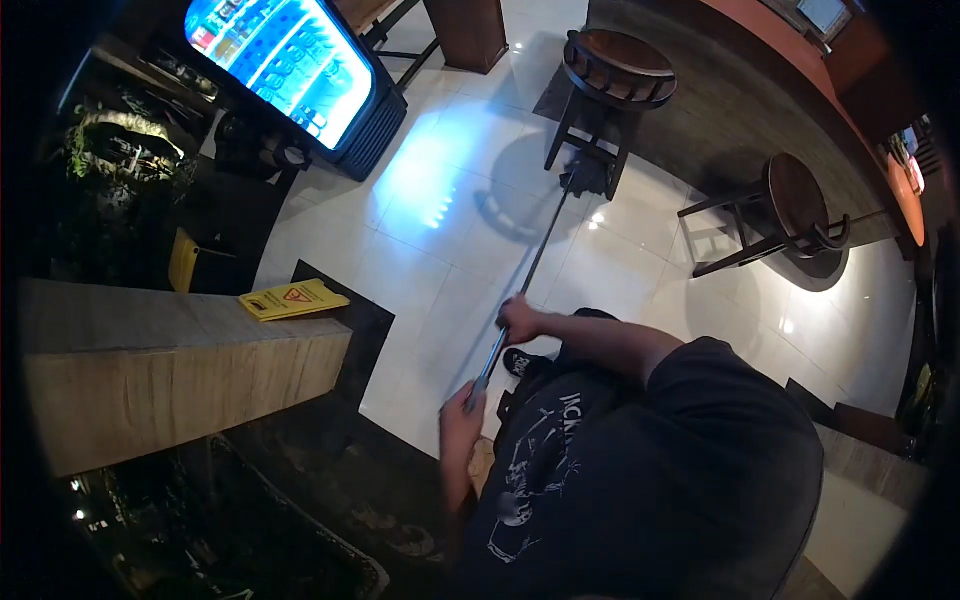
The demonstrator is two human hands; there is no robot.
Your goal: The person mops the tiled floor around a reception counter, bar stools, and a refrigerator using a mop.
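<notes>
A mop [546,243] with a long thin handle slants across the view. My right hand [518,320] is closed around the handle partway along. Lower down, near the handle's top end, my left hand [462,422] also grips it. The dark, stringy mop head [588,177] lies on the pale tiled floor [420,270], close to the legs of a dark wooden stool [622,65]. Just beyond the handle's upper end, part of a black shoe [519,362] shows beside my leg.
Another wooden stool [797,200] stands on the right by the curved bar counter [740,80]. A lit display fridge [310,70] glows at upper left. On a stone ledge [190,390] lies a yellow caution sign [295,298]. Plants [125,150] fill the dark left side.
</notes>
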